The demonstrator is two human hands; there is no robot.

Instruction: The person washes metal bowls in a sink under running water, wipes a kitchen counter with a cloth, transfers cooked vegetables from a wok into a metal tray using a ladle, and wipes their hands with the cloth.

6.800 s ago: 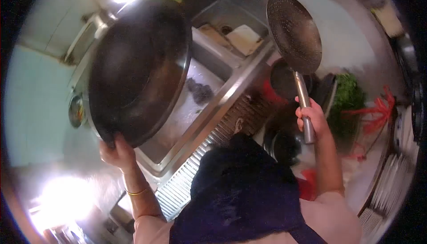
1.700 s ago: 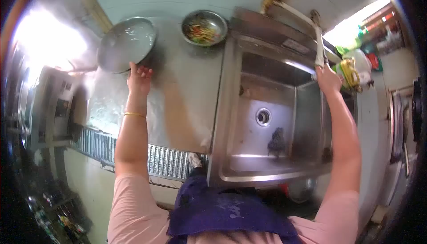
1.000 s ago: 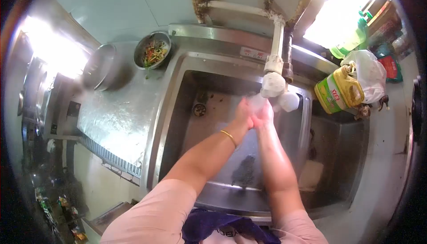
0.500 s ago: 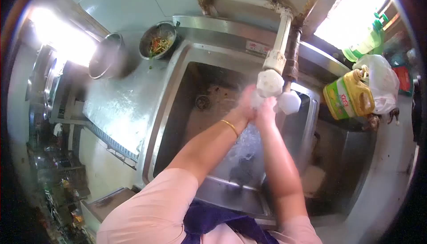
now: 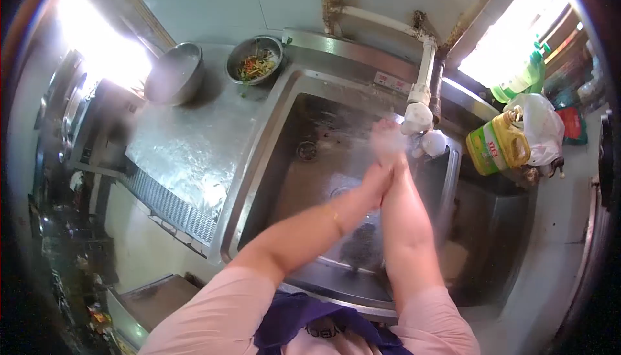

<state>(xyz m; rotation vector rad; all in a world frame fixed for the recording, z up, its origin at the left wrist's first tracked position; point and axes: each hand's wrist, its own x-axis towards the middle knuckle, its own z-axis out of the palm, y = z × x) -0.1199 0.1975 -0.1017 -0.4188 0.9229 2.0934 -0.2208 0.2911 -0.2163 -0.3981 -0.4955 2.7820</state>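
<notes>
1. A metal basin (image 5: 173, 78) and a bowl of food pieces (image 5: 272, 45) rest on the desk (image 5: 162, 132).
2. In the sink (image 5: 257, 158), a dark clump (image 5: 359, 249) lies below the forearms.
3. The left grip (image 5: 376, 185) touches the right wrist; I cannot tell how far it closes.
4. The right grip (image 5: 388, 140) is near the tap (image 5: 417, 118), its openness and contents blurred.
</notes>
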